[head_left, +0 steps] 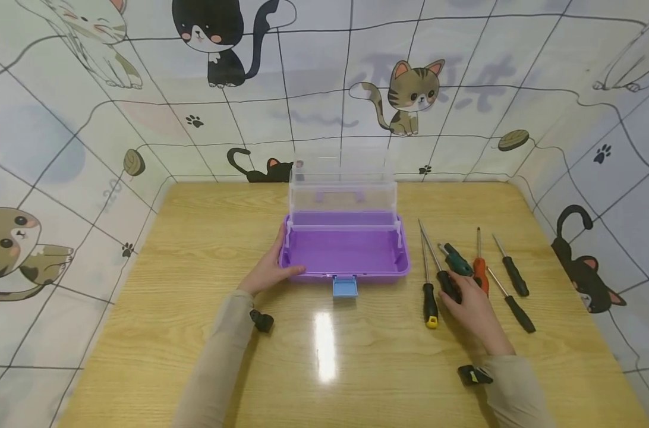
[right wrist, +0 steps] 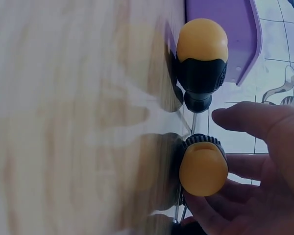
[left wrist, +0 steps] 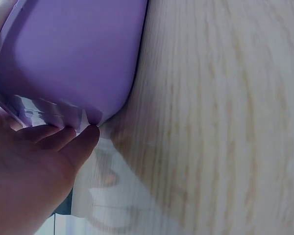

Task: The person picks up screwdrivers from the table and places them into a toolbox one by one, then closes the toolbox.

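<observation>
On our wooden worktop [head_left: 185,255], our left grip [head_left: 269,270] clamps the purple box [head_left: 340,252]; our right grip [head_left: 471,302], thumb apart from the screwdriver [right wrist: 203,169], should close squarely round it

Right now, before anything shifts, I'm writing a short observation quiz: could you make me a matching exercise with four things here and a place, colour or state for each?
1. left hand
2. right hand
3. latch
4. box

A. light blue
B. among the screwdrivers
C. purple and open
D. on the box's left side

Pairs: 1-D; 2-B; 3-A; 4-C
</observation>
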`<state>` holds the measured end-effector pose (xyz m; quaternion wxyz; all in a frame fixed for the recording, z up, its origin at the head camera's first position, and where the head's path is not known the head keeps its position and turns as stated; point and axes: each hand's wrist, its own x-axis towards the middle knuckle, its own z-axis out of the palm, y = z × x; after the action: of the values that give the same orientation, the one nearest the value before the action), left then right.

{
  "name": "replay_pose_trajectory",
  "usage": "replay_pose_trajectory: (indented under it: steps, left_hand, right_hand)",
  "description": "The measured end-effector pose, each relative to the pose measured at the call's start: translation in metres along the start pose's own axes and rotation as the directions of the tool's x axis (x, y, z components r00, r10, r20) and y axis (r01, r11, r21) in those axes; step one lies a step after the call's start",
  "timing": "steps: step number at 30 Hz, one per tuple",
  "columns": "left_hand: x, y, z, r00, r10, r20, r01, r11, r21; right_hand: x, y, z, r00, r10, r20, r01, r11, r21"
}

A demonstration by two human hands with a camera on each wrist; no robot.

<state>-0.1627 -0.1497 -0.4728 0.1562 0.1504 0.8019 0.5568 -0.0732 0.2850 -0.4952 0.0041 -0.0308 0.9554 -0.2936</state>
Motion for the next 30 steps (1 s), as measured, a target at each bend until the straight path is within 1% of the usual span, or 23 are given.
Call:
replay_pose_trajectory:
  steps: [1,5,8,10,14,17,19,20,23,26,27,30]
  left_hand:
    - [-0.001,0.003,0.0,1.0,0.002,0.001,-0.002,1.0,-0.001]
    - [0.003,-0.011,0.0,1.0,-0.003,-0.012,0.003,1.0,-0.002]
    - [0.008,-0.026,0.001,1.0,-0.005,-0.028,0.006,1.0,0.009]
    - [0.009,-0.029,0.002,1.0,0.003,-0.031,-0.003,1.0,0.009]
    - [0.009,-0.03,0.002,1.0,0.002,-0.026,-0.002,1.0,-0.017]
    - [0.009,-0.03,0.003,1.0,-0.012,-0.017,0.012,1.0,-0.027]
    - [0.009,-0.03,0.004,1.0,-0.01,-0.015,0.01,1.0,-0.024]
    - [0.009,-0.029,0.004,1.0,-0.012,-0.013,0.012,1.0,-0.013]
    - [0.004,-0.014,0.003,1.0,-0.015,0.0,0.015,1.0,0.008]
    - [0.004,-0.013,0.002,1.0,-0.019,0.006,0.019,1.0,0.023]
    - [0.005,-0.014,0.003,1.0,-0.013,0.005,0.013,1.0,0.019]
    - [0.01,-0.029,0.004,1.0,-0.005,-0.006,0.005,1.0,-0.011]
  right_hand:
    - [0.0,0.0,0.0,1.0,0.007,0.005,-0.007,1.0,0.005]
    - [0.0,-0.002,-0.001,1.0,0.019,0.018,-0.019,1.0,0.013]
    - [0.0,-0.003,-0.001,0.999,0.026,0.024,-0.026,1.0,0.012]
    - [0.0,-0.002,-0.001,0.999,0.031,0.03,-0.031,0.999,0.011]
    - [0.0,-0.001,0.0,0.998,0.044,0.048,-0.045,0.999,0.008]
    - [0.001,-0.001,0.0,0.997,0.058,0.054,-0.059,0.998,0.006]
    - [0.001,-0.001,0.0,0.996,0.072,0.054,-0.073,0.997,0.009]
    - [0.002,-0.001,0.0,0.996,0.079,0.052,-0.079,0.997,0.01]
    - [0.002,-0.002,0.0,0.995,0.093,0.044,-0.094,0.996,0.011]
    - [0.003,-0.004,0.0,0.994,0.102,0.027,-0.103,0.995,0.019]
    - [0.003,-0.004,0.0,0.994,0.105,0.02,-0.106,0.994,0.024]
    - [0.002,-0.005,0.0,0.993,0.119,0.001,-0.119,0.992,0.034]
